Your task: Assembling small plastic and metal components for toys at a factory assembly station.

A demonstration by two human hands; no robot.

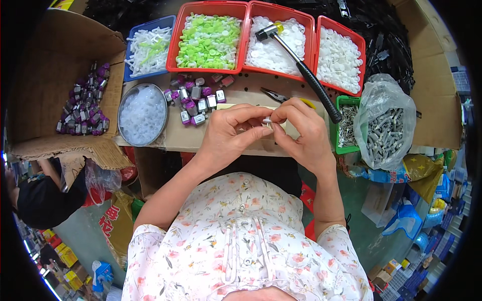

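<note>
A worker in a floral, button-front blouse (241,241) sits or stands close against a counter (188,141), both bare hands raised and meeting over its near edge. The left hand (233,128) and the right hand (304,128), each closed to a thumb-and-finger pinch, grip a small pale part (267,120) between them, mostly hidden by the fingertips. The piece looks light and rigid, probably hard plastic or metal, and its size may make it easy to drop; a fingertip hold at either end, leaving the middle exposed, would seem to suit it best. Just beyond the fingers lie pliers (275,95) with yellow on the handle. To the right, a green bin (347,150) of slim metal pieces stands beside a clear plastic bag (389,88) of grey parts; to the left, purple-and-silver units (193,106) are heaped near a round metal tray (167,114) of translucent pieces. Farther back, a black-handled hammer (312,75) rests across the middle of three red trays (243,35), filled with green-and-white and white pieces, with a blue tray (131,77) of white stems at their left.
</note>
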